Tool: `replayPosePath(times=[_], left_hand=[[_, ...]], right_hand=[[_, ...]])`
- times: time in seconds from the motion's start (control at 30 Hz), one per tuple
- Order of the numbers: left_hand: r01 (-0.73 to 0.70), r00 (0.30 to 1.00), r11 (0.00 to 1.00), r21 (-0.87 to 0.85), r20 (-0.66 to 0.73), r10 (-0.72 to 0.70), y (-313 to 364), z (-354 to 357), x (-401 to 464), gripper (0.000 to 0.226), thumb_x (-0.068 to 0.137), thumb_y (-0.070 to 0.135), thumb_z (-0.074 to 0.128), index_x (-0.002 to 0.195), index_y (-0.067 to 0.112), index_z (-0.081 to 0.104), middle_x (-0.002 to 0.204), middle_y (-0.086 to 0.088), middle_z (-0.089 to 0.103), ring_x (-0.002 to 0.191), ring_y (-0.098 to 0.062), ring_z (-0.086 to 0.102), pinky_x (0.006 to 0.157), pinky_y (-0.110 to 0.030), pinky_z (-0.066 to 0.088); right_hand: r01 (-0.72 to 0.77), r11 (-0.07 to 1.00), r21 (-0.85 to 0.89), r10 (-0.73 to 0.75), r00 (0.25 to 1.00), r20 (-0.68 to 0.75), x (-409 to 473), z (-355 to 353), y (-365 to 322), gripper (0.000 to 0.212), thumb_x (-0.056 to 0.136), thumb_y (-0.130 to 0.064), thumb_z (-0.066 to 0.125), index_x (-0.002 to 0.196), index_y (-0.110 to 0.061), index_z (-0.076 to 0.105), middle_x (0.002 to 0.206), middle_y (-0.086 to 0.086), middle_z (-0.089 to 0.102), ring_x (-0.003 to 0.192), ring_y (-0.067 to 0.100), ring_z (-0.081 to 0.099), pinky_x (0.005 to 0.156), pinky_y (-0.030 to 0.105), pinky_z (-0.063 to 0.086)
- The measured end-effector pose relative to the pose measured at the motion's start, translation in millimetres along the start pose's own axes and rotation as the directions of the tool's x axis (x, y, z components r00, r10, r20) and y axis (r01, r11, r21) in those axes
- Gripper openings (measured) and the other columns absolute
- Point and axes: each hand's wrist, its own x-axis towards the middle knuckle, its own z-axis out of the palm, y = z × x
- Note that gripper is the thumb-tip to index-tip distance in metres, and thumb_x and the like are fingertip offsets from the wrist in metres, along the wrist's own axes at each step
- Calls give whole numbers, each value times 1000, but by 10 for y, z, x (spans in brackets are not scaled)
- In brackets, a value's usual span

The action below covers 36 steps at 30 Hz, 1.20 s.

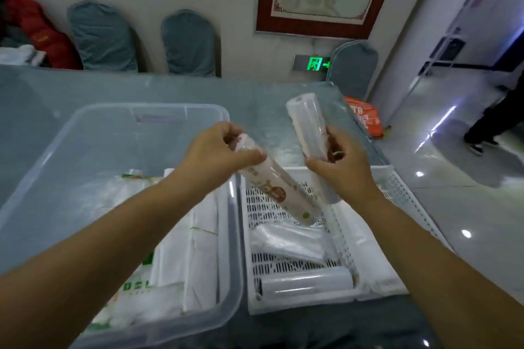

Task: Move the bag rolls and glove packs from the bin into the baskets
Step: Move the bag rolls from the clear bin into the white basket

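My left hand (218, 154) grips one end of a printed bag roll (280, 190) that slants down over the white perforated basket (408, 195). My right hand (343, 170) holds a second, plainer bag roll (307, 125) nearly upright above the basket's far edge. In the basket lie two more rolls (306, 282) and flat white packs along its right side. The clear plastic bin (71, 156) on the left holds white packs and green-printed packs (136, 286).
Both containers stand on a grey-blue table (255, 99). An orange packet (364, 117) lies at the table's far right corner. Covered chairs (188, 42) line the wall behind. A person's legs (493, 127) stand on the shiny floor at right.
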Motion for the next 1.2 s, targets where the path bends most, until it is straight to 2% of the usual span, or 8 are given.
replayPosePath(times=[0.13, 0.3, 0.47, 0.63, 0.8, 0.87, 1.0, 1.2], left_hand=[[-39, 999, 936, 349, 29, 31, 73, 482, -51, 39, 58, 52, 71, 87, 31, 57, 84, 13, 63, 76, -10, 62, 69, -34, 55], [20, 997, 836, 549, 56, -61, 145, 1027, -89, 31, 66, 42, 69, 89, 31, 50, 85, 12, 58, 73, -7, 57, 63, -30, 54], [124, 992, 806, 579, -62, -108, 4, 1526, -237, 28, 75, 32, 65, 98, 28, 47, 95, 7, 54, 73, -12, 56, 60, -30, 54], [338, 940, 859, 384, -185, -287, -518, 1805, -452, 22, 90, 36, 50, 110, 29, 46, 108, 4, 51, 82, -14, 59, 67, -35, 57], [397, 918, 812, 428, -213, -336, -1058, 1833, -557, 23, 96, 41, 34, 96, 23, 48, 93, -2, 59, 70, -7, 57, 52, -19, 45], [374, 927, 740, 559, -225, -298, -1188, 1811, -539, 28, 96, 42, 33, 96, 21, 53, 89, -2, 63, 73, -10, 54, 62, -23, 47], [185, 967, 369, 911, -101, -235, -1388, 1729, -492, 30, 90, 48, 46, 112, 29, 52, 105, 3, 55, 95, -15, 40, 83, -29, 37], [140, 980, 360, 922, -77, -183, -1500, 1732, -482, 36, 84, 53, 52, 108, 28, 61, 106, 4, 45, 104, -19, 35, 95, -33, 30]], right_hand=[[-25, 999, -37, 28, 995, 93, -29, -268, 510, 71, 62, -25, 81, 126, -34, 51, 102, -13, 55, 93, 3, 56, 73, 17, 45], [-35, 998, -43, 44, 972, 229, -32, -435, 1013, 70, 61, -25, 81, 124, -33, 53, 97, -18, 55, 84, -2, 56, 66, 11, 41], [-45, 999, -6, 43, 923, 383, 10, -401, 1301, 70, 59, -17, 83, 119, -37, 55, 98, -5, 59, 81, 3, 56, 65, 13, 43], [-95, 995, 31, 68, 870, 488, 7, -313, 1450, 59, 61, -23, 83, 111, -34, 53, 97, -21, 58, 84, -11, 56, 61, 6, 46], [-99, 995, 18, 76, 856, 512, -29, -280, 1547, 58, 63, -23, 81, 114, -31, 56, 98, -23, 58, 87, -16, 54, 64, 4, 45], [-106, 994, 2, 89, 845, 528, -53, -279, 1586, 60, 64, -23, 81, 117, -29, 56, 99, -24, 57, 87, -15, 54, 66, 7, 45], [-111, 994, -23, 105, 824, 557, -70, -267, 1643, 62, 66, -24, 79, 123, -28, 54, 102, -20, 58, 91, -8, 56, 76, 13, 47], [-51, 995, -89, 95, 785, 612, -77, -173, 1665, 62, 72, -26, 75, 128, -26, 52, 106, -17, 53, 96, 0, 53, 84, 20, 45]])
